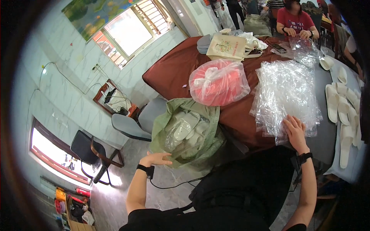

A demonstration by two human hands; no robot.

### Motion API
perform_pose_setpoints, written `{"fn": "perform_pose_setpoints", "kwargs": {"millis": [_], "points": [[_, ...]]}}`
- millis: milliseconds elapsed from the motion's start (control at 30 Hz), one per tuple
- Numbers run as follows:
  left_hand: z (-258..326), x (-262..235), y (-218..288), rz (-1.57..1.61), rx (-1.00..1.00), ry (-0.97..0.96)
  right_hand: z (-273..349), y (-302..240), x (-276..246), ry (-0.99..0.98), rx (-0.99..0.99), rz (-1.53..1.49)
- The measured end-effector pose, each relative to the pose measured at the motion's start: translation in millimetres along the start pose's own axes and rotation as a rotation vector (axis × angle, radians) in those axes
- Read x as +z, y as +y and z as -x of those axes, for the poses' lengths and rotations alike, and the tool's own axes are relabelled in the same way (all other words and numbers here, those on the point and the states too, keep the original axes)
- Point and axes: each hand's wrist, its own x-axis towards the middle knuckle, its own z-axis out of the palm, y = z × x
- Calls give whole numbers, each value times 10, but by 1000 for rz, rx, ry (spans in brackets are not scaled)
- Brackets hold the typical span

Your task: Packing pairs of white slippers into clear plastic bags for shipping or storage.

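Observation:
My right hand (296,133) lies on the near end of a spread stack of clear plastic bags (285,92), fingers stretched over the top ones. Off to the left, my left hand (156,158) is held out at the near edge of a green woven sack (162,134), its fingers extended and nothing in them. Inside the sack are several white slippers (183,127) in clear wrapping. Loose white slippers (342,104) lie in overlapping rows on the right side of the table.
A red bundle in a translucent bag (219,84) sits on the brown-covered table (165,75), with a cream tote bag (227,47) behind it. Across the table a person in a red shirt (295,21) handles clear plastic. Grey chairs (131,125) stand left; a cable hangs from my left wristband (147,170).

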Motion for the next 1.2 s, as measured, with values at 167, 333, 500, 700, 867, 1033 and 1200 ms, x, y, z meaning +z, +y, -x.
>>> {"fn": "perform_pose_setpoints", "kwargs": {"millis": [167, 333, 500, 700, 867, 1033, 1200], "points": [[-144, 326, -520, -49, 272, -1, -31, -13, -25, 2, -6, -19], [-332, 560, -925, -135, 209, 381, -87, -56, 30, -6, -17, -60], [283, -82, -820, -42, 312, 971, 2, 31, -2, -37, 25, -29], [586, -305, -1293, -254, 69, 866, -85, 23, -105, -161, 31, -41], [646, -292, -370, -242, -109, 689, -89, -69, -206, -117, -46, 139], [575, -294, 815, -353, 447, 902, -48, -105, -397, 102, -193, 247], [282, -160, 2235, -368, 1057, 816, -12, -238, -536, 395, -206, 243]]}}
